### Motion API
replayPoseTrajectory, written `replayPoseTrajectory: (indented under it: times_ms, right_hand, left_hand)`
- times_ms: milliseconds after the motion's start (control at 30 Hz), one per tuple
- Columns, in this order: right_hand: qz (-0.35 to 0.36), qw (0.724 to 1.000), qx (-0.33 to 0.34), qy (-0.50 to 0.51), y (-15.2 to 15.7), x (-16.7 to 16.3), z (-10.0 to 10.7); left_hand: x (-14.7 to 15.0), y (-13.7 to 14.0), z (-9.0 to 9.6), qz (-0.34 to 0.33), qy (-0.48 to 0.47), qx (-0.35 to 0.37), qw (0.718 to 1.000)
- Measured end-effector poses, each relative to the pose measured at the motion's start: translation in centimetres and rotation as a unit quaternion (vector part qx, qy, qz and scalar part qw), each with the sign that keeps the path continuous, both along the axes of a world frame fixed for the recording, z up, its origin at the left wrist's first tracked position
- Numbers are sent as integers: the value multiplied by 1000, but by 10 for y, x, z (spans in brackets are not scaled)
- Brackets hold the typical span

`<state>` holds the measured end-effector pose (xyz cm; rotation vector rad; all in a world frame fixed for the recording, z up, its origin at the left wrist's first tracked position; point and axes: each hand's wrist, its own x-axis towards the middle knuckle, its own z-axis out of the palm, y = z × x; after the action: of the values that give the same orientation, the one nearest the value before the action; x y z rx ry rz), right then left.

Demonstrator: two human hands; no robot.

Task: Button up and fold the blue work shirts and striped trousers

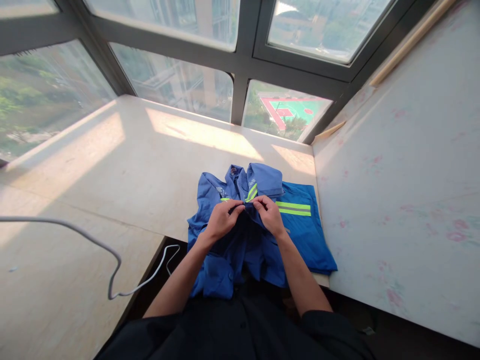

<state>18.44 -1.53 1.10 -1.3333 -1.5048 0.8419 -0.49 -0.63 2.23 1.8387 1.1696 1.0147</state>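
The shirt [258,230] in front of you is soft blue cloth, rumpled into loose folds, with flat bands of bright yellow-green stripe [294,208] across its chest and a short slanted piece of the same stripe by the collar. It lies at the near edge of the table [123,165], close to the table's right end where the pale wall [405,165] with faint pink flecks rises; its lower part hangs over the near edge toward your dark lap. The table top is smooth, pale stone, sunlit in patches near the far edge below the window [180,85].

Both your grips meet over the middle of the shirt, just below the collar. Your left hand [221,220] is pinched shut on a fold of the shirt's front, thumb against fingertips. Your right hand [269,214] is likewise closed on the cloth right beside it, the two sets of fingertips almost touching.

A thin white cable [112,265] snakes across the table's left part and loops off the near edge, well apart from your hands.
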Motion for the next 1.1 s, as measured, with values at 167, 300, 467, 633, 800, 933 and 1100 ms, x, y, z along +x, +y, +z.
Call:
replayPoseTrajectory:
  times_ms: [167,300,467,633,800,933,1100]
  right_hand:
    - [-44,963,169,-204,-4,-12,17]
    - [-87,925,267,-256,-16,-23,21]
    - [-48,922,287,-256,-23,-29,25]
    - [-1,949,237,-208,-22,-25,28]
    - [-19,973,180,-143,-28,-28,27]
    - [-86,988,106,-76,-33,-35,28]
    - [-114,992,53,-30,-31,-37,31]
  left_hand:
    - [4,-1,12,49,-53,-84,994]
    - [6,-2,14,65,-113,-133,983]
    - [9,-6,13,73,-141,-167,973]
    - [9,-9,12,79,-144,-188,968]
    - [8,-9,14,64,-160,-192,966]
    - [7,-12,14,32,-162,-173,971]
    - [8,-16,18,19,-97,-116,988]
